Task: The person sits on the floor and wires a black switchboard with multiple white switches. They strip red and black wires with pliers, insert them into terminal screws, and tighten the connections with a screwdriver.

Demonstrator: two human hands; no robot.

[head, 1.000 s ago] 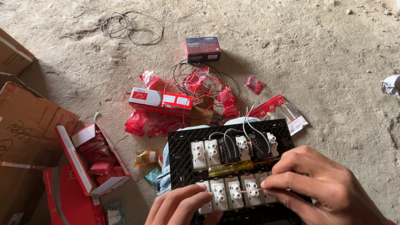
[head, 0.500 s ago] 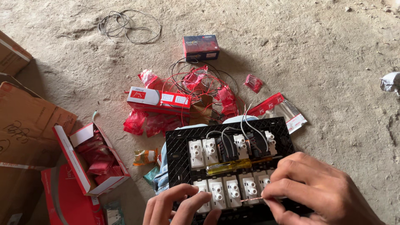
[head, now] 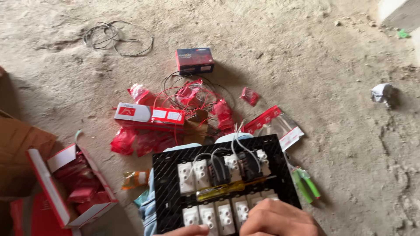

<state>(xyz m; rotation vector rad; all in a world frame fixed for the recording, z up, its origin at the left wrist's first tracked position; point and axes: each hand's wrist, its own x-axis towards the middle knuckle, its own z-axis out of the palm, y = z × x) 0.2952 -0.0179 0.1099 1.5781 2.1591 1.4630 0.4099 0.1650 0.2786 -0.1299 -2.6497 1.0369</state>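
Open floor (head: 332, 57) right and beyond; red packets (head: 144, 142), wire tangle (head: 192, 94), open box (head: 65, 188) crowd left.

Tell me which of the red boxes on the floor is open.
The red box at the left, beside the black panel: its flap stands up, showing red packets inside. The others are closed.

Hands (head: 280, 218) on black switch panel (head: 164, 192), yellow screwdriver (head: 221, 191) across.

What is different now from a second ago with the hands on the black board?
Both hands slid down toward the bottom edge of the picture. Only a fingertip of the left hand shows now, and the right hand covers less of the black plastic grid frame. Nothing was picked up or let go. The yellow-handled screwdriver still lies across the white switch modules, and the red packets on the floor lie as before.
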